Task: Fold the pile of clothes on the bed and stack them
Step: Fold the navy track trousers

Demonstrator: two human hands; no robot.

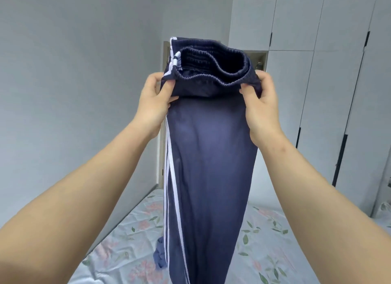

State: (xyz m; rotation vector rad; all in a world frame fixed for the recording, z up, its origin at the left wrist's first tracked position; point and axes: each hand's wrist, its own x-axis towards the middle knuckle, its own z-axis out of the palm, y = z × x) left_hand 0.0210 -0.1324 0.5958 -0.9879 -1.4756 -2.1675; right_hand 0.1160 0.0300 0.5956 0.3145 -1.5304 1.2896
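Pinching the elastic waistband (pixel 211 80) at its two ends, the fingers (pixel 246 91) of both hands curl round the navy track trousers (pixel 209 161). The left hand (pixel 155 101) and right hand (pixel 263 108) are level, high above the bed (pixel 266 237), and equally near the cloth. From the fingers the trousers hang straight down toward the bed, long axis upright, legs together. The hems are out of view. Both arms reach forward and up. The next move is probably to lower the trousers flat onto the bed.
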